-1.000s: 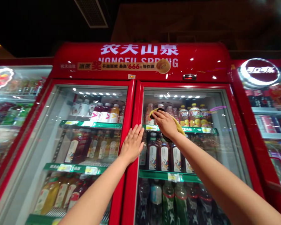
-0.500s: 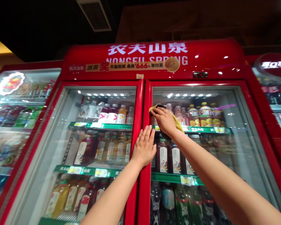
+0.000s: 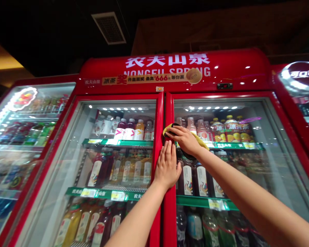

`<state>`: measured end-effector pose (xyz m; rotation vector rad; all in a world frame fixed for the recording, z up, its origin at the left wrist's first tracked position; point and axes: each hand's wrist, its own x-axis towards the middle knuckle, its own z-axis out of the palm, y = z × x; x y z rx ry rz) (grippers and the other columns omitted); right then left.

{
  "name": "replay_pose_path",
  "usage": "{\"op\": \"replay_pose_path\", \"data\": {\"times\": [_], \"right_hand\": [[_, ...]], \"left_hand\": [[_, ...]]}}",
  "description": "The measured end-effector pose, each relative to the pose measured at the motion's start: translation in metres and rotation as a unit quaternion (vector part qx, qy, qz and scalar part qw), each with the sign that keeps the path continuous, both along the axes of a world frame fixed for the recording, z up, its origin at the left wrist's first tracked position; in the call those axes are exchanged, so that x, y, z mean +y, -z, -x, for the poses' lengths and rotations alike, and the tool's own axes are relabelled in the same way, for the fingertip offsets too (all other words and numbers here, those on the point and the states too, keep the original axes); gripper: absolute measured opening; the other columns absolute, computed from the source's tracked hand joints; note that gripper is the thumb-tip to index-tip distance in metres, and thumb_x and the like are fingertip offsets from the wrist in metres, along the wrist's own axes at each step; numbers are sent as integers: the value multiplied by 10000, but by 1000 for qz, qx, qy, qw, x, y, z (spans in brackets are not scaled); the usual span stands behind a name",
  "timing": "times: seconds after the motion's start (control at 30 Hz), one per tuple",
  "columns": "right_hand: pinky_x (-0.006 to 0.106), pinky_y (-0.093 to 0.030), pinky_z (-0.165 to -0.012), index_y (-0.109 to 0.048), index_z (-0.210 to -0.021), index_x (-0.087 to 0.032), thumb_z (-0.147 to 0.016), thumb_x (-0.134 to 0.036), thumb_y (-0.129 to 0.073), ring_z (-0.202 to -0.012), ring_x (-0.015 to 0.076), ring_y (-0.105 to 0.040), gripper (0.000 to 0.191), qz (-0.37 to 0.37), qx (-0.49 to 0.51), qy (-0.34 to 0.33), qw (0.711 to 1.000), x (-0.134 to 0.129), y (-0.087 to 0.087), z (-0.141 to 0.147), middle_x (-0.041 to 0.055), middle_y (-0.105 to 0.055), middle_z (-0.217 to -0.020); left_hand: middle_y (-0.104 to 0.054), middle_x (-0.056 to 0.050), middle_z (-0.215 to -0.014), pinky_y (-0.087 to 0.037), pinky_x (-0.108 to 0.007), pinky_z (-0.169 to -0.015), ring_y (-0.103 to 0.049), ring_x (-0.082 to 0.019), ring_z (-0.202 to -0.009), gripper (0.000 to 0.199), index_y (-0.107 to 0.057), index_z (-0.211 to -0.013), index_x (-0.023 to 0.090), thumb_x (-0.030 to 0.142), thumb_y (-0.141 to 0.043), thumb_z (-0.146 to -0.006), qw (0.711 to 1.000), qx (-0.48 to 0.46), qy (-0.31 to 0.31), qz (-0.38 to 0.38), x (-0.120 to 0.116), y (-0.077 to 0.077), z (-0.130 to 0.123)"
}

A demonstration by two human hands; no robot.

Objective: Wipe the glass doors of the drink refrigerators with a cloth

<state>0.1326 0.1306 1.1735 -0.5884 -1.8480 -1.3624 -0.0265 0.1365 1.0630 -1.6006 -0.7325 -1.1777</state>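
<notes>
A red drinks fridge [image 3: 247, 82] with two glass doors stands before me. My left hand [image 3: 168, 166] lies flat with fingers stretched upward on the red door frames, where the two doors meet. Just above it, my right hand [image 3: 186, 140] presses a yellow and black cloth [image 3: 203, 144] against the right door's red frame [image 3: 170, 109] and the glass beside it. The cloth's left end reaches over the gap between the doors. Part of the cloth is hidden under my right palm and fingers.
Behind the glass, bottles [image 3: 130, 129] line several shelves with green price strips [image 3: 118, 142]. Another lit fridge [image 3: 41, 137] stands at the left, and one with a round sign [image 3: 301, 77] at the right. A ceiling vent [image 3: 109, 28] is overhead.
My right hand has slid the cloth left, from the glass edge onto the red frame and the door gap. My left hand stays on the frames. The view has shifted slightly.
</notes>
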Motion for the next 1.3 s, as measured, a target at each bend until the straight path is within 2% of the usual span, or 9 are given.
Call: {"op": "replay_pose_path", "data": {"times": [0.3,0.4,0.53,0.67,0.73,0.97,1.1,1.2,1.3], "right_hand": [[444,-397,-1161,-556,-1446,-259,-977,-125,-378,-1375,268,-451,519,-41,120,14,992,15,-82,16,11,-506,-1529],[466,-376,-1179,-530,-1466,-275,-957,-106,-387,-1413,264,-416,555,-32,100,18,994,11,-71,15,3,-483,-1548],[457,-392,-1169,-481,-1495,-293,-982,-154,-399,-1452,234,-381,538,-3,20,40,999,1,-15,-6,-8,-449,-1572],[476,-403,-1149,-553,-1441,-222,-984,-157,-400,-1453,259,-381,486,-17,96,77,992,-2,21,-22,41,-486,-1545],[483,-391,-1154,-586,-1410,-220,-980,-147,-398,-1455,265,-374,475,-17,108,94,990,0,15,-18,32,-494,-1540],[479,-406,-1109,-542,-1448,-232,-984,-166,-383,-1454,291,-362,495,-8,134,136,982,-1,-60,1,27,-426,-1588],[529,-384,-1103,-523,-1465,-221,-980,-165,-351,-1444,313,-367,517,-27,227,137,964,-3,-37,-4,60,-449,-1572],[486,-373,-1125,-558,-1436,-237,-989,-197,-365,-1452,282,-355,489,-11,175,133,975,-1,-16,-3,31,-468,-1561],[469,-372,-1129,-516,-1472,-247,-992,-215,-370,-1453,273,-351,502,6,130,136,982,-1,-38,-2,18,-429,-1587]], "left_hand": [[-250,-181,-1657,-314,-446,-1240,-189,-282,-1549,854,-65,-1596,68,294,-527,-914,1000,13,15,7,-1,0,2],[-241,-192,-1657,-309,-451,-1242,-174,-287,-1552,870,-53,-1595,60,300,-537,-914,1000,9,22,6,-1,0,2],[-223,-190,-1663,-309,-468,-1238,-170,-292,-1553,885,-25,-1600,76,310,-540,-919,999,0,34,2,-2,0,1],[-211,-173,-1670,-298,-460,-1241,-175,-285,-1553,886,-10,-1604,90,308,-533,-924,999,6,35,0,-1,-1,1],[-207,-162,-1673,-286,-453,-1246,-179,-277,-1553,882,-8,-1607,96,313,-528,-928,1000,11,29,0,0,-1,1],[-255,-104,-1667,-217,-440,-1275,-186,-231,-1554,805,-56,-1613,119,337,-480,-963,999,54,9,-4,0,-5,5],[-260,-101,-1666,-187,-452,-1282,-176,-231,-1556,781,-104,-1609,122,389,-477,-977,997,83,4,-11,-2,-10,11],[-256,-100,-1667,-176,-456,-1283,-161,-233,-1559,761,-143,-1605,130,399,-483,-978,996,86,-2,-12,-3,-19,13],[-243,-110,-1670,-187,-455,-1279,-151,-237,-1561,743,-169,-1600,129,389,-483,-978,998,67,-11,-6,-2,-35,8]]}}
